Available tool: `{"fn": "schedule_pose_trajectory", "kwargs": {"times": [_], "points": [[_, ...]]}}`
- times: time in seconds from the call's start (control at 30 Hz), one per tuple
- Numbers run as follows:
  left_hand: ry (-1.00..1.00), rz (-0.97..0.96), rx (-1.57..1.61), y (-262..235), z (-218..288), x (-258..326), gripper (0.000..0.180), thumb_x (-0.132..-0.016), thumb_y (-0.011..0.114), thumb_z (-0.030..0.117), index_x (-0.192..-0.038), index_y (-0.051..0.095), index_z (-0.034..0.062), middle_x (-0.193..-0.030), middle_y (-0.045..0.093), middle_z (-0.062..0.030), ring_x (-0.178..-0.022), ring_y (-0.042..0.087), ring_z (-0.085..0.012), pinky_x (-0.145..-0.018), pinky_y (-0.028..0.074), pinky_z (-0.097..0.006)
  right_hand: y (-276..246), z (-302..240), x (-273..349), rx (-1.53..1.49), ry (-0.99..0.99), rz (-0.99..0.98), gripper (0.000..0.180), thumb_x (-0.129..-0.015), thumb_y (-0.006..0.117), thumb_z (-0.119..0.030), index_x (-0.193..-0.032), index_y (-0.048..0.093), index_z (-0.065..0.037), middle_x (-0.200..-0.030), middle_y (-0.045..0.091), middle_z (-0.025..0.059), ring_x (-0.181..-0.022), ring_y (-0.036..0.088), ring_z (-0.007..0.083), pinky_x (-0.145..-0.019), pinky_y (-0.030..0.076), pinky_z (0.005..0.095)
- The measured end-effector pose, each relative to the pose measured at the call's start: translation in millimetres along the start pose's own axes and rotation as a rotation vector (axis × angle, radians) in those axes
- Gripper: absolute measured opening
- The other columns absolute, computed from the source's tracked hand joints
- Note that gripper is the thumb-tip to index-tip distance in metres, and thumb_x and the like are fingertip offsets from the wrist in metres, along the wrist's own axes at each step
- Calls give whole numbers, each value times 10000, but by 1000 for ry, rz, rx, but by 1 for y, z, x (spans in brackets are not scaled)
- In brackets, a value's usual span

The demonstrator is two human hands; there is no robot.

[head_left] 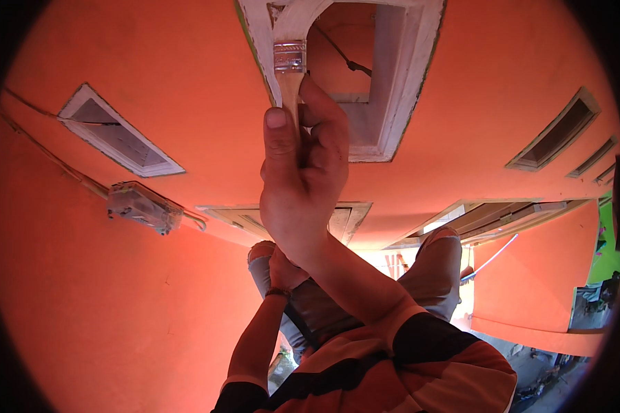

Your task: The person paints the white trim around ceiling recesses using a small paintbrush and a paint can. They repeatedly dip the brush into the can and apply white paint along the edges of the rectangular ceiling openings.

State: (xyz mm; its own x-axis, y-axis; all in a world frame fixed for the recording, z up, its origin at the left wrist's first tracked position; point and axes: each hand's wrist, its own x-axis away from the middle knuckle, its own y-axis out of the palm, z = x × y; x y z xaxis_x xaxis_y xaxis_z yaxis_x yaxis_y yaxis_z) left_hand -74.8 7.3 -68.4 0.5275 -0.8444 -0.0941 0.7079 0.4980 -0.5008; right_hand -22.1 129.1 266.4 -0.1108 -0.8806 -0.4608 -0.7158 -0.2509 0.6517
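My right hand (306,162) is raised in front of me, its fingers closed around the wooden handle of a flat paintbrush (289,56). A metal band joins the handle to pale bristles at the top. The bristles overlap the upper left part of a white-painted frame (386,138) around an opening in the orange wall. Whether they touch it, I cannot tell. Lower down, my left hand (287,270) is beside my left knee, with a dark band at its wrist. The right forearm partly covers it, and its fingers do not show clearly.
Orange walls (186,289) surround me. A cable runs along the left wall to a clear-sided box (145,206). Another white-framed opening (120,131) is at left, and a narrow vent (554,131) at right. Below are door frames (510,217) and my bent knees (434,268).
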Motion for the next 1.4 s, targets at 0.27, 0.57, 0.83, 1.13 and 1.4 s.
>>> {"fn": "schedule_pose_trajectory", "kwargs": {"times": [0.27,0.57,0.83,1.13,1.4], "points": [[0,20,16,3,8,-3,806,-614,925,374,-1227,522,39,-1128,677,-205,-1043,674,-403,-842,565,-465,-8,6,-6,174,-183,-41,345,-1012,648,-75,-1326,547,26,-1127,648,36,-930,582,50,-810,469,180],[54,-1,-96,-18,62,-7,869,-601,937,358,-1289,512,38,-1166,684,-188,-1062,687,-375,-856,579,-451,-21,-13,-11,321,-148,-133,322,-1000,653,-42,-1302,569,32,-1104,675,53,-960,604,60,-848,486,194],[56,28,-7,0,17,-4,876,-616,940,357,-1323,522,51,-1194,688,-164,-1085,694,-343,-886,583,-437,-29,-45,-28,505,-224,-238,239,-968,684,-45,-1184,627,41,-1078,669,86,-926,629,105,-802,509,227],[143,49,-169,-19,71,-6,858,-615,946,356,-1304,535,52,-1185,692,-157,-1074,697,-337,-891,581,-438,-32,-69,-39,666,-338,-309,325,-889,615,24,-1211,604,-21,-947,586,160,-695,644,370,-572,518,435],[126,5,-142,-21,75,-8,897,-615,948,354,-1330,504,46,-1207,679,-160,-1094,688,-337,-897,579,-441,-34,-82,-45,767,-317,-404,357,-855,635,6,-1207,607,-47,-960,571,137,-676,642,378,-551,526,450]]}}
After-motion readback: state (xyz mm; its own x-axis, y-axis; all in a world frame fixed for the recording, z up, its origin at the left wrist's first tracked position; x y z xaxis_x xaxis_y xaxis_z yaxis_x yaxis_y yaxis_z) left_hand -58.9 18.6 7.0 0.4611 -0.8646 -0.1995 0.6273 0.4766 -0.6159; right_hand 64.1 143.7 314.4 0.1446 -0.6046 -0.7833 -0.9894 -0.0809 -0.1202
